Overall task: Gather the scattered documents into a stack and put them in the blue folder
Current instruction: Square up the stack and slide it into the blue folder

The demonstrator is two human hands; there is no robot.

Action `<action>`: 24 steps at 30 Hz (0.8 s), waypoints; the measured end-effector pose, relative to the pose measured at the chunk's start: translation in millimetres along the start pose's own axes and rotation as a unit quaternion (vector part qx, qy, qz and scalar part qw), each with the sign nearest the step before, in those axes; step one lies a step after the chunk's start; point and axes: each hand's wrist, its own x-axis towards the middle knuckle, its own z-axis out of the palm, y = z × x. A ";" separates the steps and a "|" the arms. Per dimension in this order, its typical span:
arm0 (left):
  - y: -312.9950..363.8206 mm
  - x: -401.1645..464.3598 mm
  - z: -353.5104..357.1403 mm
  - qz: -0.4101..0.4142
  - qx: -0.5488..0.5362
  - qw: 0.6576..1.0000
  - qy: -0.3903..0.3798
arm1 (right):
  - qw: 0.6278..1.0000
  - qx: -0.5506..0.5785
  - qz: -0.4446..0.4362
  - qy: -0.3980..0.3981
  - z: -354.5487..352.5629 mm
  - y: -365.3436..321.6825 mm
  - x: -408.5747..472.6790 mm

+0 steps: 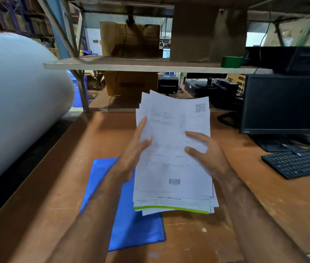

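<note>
From the head view we see both hands holding a loose stack of documents (173,149) above the brown table (264,205). Our left hand (135,149) grips the stack's left edge, thumb and forefinger lying on the top sheet; our right hand (207,152) clasps the right edge, its fingers spread over the page. The sheets are unevenly aligned, edges fanned. The blue folder (129,221) lies closed on the table, partly beneath the stack. A keyboard (300,162) and monitor (287,103) sit to the right.
</note>
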 end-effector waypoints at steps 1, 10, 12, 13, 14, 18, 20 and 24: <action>1.2 1.5 4.0 0.021 0.029 0.999 -0.013 | 1.000 -0.019 -0.016 0.018 -2.9 -0.9 -1.5; 39.3 33.8 38.6 0.143 0.039 0.988 0.038 | 0.975 0.160 -0.079 0.134 -39.9 -30.8 12.4; 29.6 40.4 43.1 0.115 0.012 0.992 0.054 | 0.962 0.222 -0.041 0.153 -44.5 -23.3 15.3; 21.3 42.1 45.8 0.093 0.011 0.993 0.069 | 0.962 0.221 -0.022 0.161 -45.4 -16.6 16.3; 12.1 41.3 48.8 0.069 0.023 0.994 0.085 | 0.964 0.209 -0.004 0.163 -44.6 -6.2 16.5; -45.8 24.8 57.0 -0.027 0.091 0.991 0.096 | 0.978 0.152 0.100 0.108 -27.3 37.4 -5.0; -66.2 16.6 55.2 -0.052 0.102 0.991 0.069 | 0.982 0.124 0.107 0.092 -19.2 50.2 -13.2; -77.3 8.6 45.3 -0.119 0.049 0.991 0.029 | 0.975 0.131 0.132 0.120 -19.2 52.2 -7.3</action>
